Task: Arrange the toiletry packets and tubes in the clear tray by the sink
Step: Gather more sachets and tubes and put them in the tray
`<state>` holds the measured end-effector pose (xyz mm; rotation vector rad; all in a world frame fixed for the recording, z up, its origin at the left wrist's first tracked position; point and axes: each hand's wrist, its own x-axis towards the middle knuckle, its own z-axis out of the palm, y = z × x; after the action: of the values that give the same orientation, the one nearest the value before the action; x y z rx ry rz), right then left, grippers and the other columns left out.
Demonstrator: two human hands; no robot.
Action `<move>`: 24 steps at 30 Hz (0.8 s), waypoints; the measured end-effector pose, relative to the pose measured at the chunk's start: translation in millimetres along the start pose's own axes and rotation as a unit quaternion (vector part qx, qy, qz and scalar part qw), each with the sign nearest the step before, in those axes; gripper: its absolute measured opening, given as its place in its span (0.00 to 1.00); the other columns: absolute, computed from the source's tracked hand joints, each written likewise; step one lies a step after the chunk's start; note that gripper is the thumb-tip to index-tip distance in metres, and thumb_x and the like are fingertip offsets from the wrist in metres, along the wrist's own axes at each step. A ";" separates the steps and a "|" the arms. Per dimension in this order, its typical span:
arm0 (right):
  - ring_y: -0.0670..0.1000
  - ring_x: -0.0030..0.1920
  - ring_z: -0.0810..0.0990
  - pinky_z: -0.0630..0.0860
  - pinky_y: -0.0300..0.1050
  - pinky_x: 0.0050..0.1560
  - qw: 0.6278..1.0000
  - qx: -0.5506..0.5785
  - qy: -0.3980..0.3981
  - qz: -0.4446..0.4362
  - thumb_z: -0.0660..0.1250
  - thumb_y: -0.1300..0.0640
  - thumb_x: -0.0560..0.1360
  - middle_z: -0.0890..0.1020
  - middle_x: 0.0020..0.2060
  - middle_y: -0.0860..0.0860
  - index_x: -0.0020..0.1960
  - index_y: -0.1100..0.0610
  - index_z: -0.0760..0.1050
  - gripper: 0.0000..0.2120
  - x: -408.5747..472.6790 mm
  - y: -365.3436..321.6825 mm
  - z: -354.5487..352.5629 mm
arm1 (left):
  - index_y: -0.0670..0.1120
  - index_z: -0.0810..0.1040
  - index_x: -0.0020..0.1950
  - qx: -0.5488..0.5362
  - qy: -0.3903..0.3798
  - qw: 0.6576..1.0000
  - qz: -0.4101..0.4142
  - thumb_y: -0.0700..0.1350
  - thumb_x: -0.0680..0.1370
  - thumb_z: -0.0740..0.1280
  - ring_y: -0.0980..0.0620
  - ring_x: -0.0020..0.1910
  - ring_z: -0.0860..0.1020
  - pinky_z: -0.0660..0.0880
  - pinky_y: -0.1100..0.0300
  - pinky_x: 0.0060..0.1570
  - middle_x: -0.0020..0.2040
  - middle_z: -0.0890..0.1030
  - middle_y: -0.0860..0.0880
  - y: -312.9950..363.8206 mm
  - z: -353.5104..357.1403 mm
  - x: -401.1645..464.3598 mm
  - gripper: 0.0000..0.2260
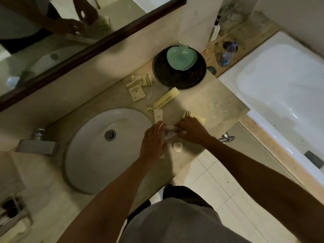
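Observation:
My left hand point(154, 137) and my right hand point(191, 130) meet on the counter just right of the sink. Both grip a small translucent thing point(171, 131) that looks like the clear tray; its shape is mostly hidden. A white packet point(158, 115) pokes out from under my left fingertips. A cream packet point(194, 116) lies partly under my right hand. A long cream tube point(166, 99) lies diagonally behind the hands. Further back, near the mirror, several cream packets point(138, 92) are scattered. A small round soap point(178, 146) sits near the counter's front edge.
The oval sink point(91, 155) with its tap point(36, 146) is to the left. A dark round plate point(178, 78) holding a green apple-shaped dish point(181, 57) stands at the back. A bathtub point(280, 85), a water bottle point(228, 54) and a pump bottle point(215, 30) are to the right.

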<state>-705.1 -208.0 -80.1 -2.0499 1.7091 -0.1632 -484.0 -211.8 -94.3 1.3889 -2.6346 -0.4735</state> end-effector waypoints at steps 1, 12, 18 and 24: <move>0.58 0.53 0.78 0.72 0.55 0.55 1.000 0.001 -0.012 -0.020 0.62 0.44 0.73 0.82 0.50 0.54 0.57 0.55 0.80 0.20 2.4 -7.2 1.3 | 0.44 0.62 0.75 0.014 -0.019 1.000 0.018 0.48 0.70 0.71 0.45 0.68 0.68 0.66 0.50 0.67 0.71 0.69 0.44 -2.5 0.3 4.0 0.35; 0.60 0.56 0.78 0.79 0.56 0.51 0.998 -0.043 0.046 -0.007 0.76 0.47 0.69 0.79 0.57 0.57 0.62 0.58 0.77 0.25 -60.7 -8.1 53.5 | 0.44 0.71 0.56 0.056 -0.046 0.997 -0.031 0.45 0.70 0.70 0.43 0.50 0.74 0.72 0.49 0.47 0.51 0.75 0.44 -25.1 -9.0 -15.4 0.17; 0.54 0.51 0.79 0.74 0.43 0.44 0.996 0.015 0.039 0.078 0.72 0.45 0.72 0.77 0.55 0.51 0.58 0.55 0.79 0.19 -55.3 -36.4 64.0 | 0.44 0.71 0.55 0.031 -0.031 0.992 -0.119 0.44 0.69 0.71 0.44 0.49 0.73 0.70 0.51 0.45 0.50 0.74 0.45 -76.7 -27.5 -88.6 0.18; 0.50 0.46 0.78 0.75 0.41 0.41 0.990 0.046 0.128 -0.045 0.77 0.50 0.70 0.78 0.52 0.50 0.60 0.54 0.78 0.20 -37.6 -167.1 78.2 | 0.41 0.73 0.51 -0.074 0.039 0.976 -0.201 0.36 0.62 0.70 0.41 0.44 0.75 0.70 0.50 0.43 0.46 0.76 0.42 -137.9 -67.7 -205.0 0.19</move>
<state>-533.6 -130.9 -71.8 -2.1120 1.7196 -0.5460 -242.2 -130.8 -69.0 1.8499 -2.2044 -0.6285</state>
